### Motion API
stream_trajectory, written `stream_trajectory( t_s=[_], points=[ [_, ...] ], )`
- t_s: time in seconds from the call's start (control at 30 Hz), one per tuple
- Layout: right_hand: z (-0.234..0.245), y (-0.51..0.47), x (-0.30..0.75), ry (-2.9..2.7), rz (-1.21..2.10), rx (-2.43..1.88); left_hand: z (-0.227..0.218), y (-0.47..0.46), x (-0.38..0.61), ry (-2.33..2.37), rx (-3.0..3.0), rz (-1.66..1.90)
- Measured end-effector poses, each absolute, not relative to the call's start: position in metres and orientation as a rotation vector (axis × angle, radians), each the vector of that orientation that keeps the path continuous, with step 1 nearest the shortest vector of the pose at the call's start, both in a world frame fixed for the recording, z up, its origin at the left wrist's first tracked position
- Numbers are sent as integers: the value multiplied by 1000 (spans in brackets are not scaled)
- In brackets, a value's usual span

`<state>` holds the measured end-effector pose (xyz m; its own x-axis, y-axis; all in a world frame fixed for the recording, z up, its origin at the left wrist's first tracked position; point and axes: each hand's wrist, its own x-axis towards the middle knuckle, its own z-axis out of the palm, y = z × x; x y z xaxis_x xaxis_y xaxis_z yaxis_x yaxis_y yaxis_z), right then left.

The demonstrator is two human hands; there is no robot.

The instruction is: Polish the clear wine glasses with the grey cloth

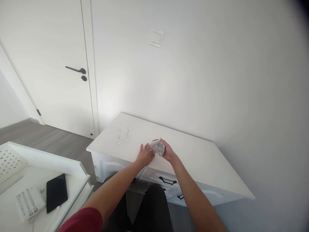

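Note:
My right hand is closed around a crumpled white cloth or paper, just above the near part of the white cabinet top. Beside it, palm down, is my left hand, with its outer finger spread and the others bent towards the white bundle. What those fingers grip is too small and pale to make out. Whether something is wrapped inside the bundle is hidden. Further left on the cabinet top are several clear glass pieces that look like stemmed glasses, faint against the white.
The cabinet front has dark handles and stands against a white wall. At lower left, a white raised-edge trolley holds a black phone and a white box-like device. A door is behind, left.

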<state>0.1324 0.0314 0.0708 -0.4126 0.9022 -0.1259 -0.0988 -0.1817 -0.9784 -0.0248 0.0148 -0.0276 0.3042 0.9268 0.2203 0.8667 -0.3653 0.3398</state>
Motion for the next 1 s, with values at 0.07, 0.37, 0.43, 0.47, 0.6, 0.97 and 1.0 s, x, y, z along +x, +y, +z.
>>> stream_trajectory(
  t_s=[0.07,0.37,0.43,0.47,0.6,0.97,1.0],
  points=[
    [48,24,125,-1184,1644,-937,-27,15,-25,1679,2413,570],
    [13,-23,96,-1617,368,-1076,-21,12,-28,1660,2440,436],
    [26,-21,99,-1974,22,-1071,-23,13,-28,1657,2437,447],
    [34,-18,101,-2120,-108,-1070,-24,13,-28,1659,2436,456],
    [68,-1,102,-2315,-275,-1247,-24,14,-27,1668,2394,477],
    [119,42,81,-2123,691,-1731,-18,12,-25,1671,2381,567],
    [120,46,82,-2090,781,-1719,-18,12,-25,1673,2386,574]
  ],
)
